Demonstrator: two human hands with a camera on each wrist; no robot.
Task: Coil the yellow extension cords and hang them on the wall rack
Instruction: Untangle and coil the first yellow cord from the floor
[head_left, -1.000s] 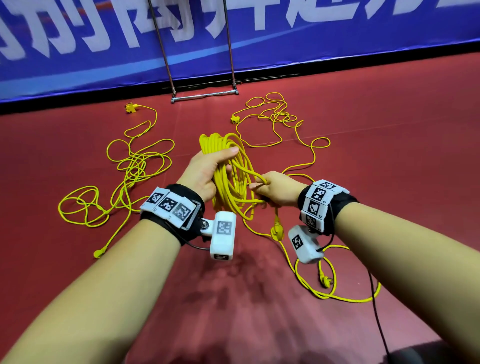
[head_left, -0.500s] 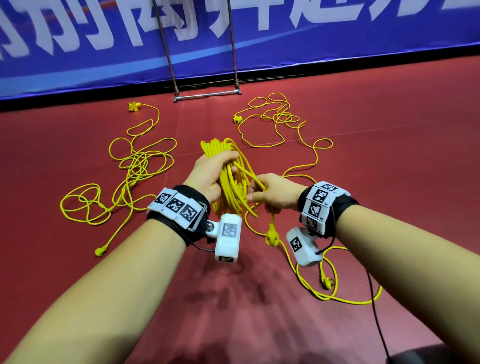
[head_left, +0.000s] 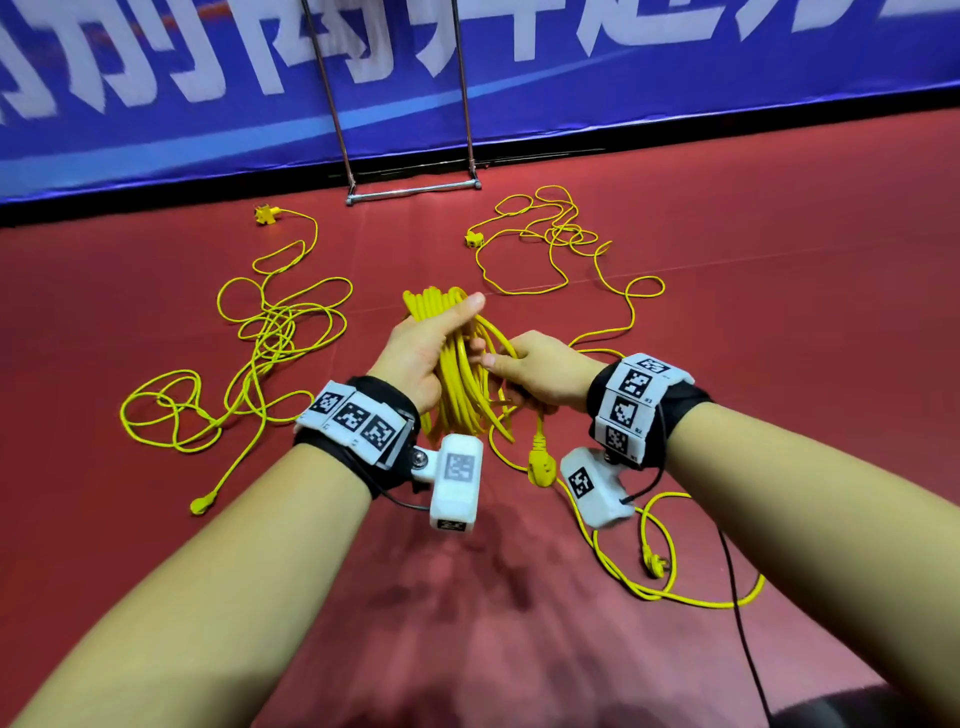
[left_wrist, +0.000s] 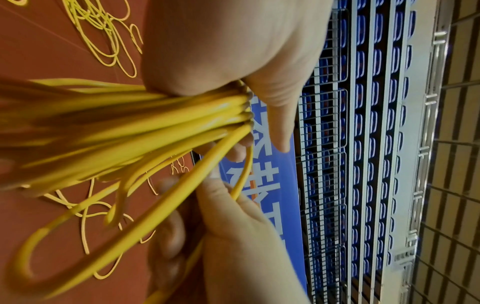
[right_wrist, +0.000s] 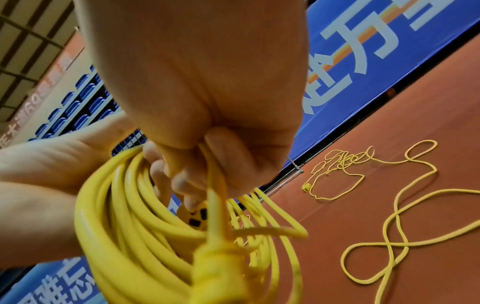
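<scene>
Left hand (head_left: 421, 353) clamps the coil (head_left: 460, 384) so loops stay gathered; right hand (head_left: 540, 371) pinches its tail strand (head_left: 539, 431), apparently to wrap it.

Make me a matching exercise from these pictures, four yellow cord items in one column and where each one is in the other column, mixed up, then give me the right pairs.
Column one:
1. coiled cord
2. hanging plug
3. left loose cord
4. far loose cord

Column two:
A. tangled on the red floor, left of the hands
B. gripped by the left hand, with the right hand holding a strand
C. dangling below the right hand
D. on the floor near the foot of the metal stand

Pairs: 1-B, 2-C, 3-A, 4-D
</scene>
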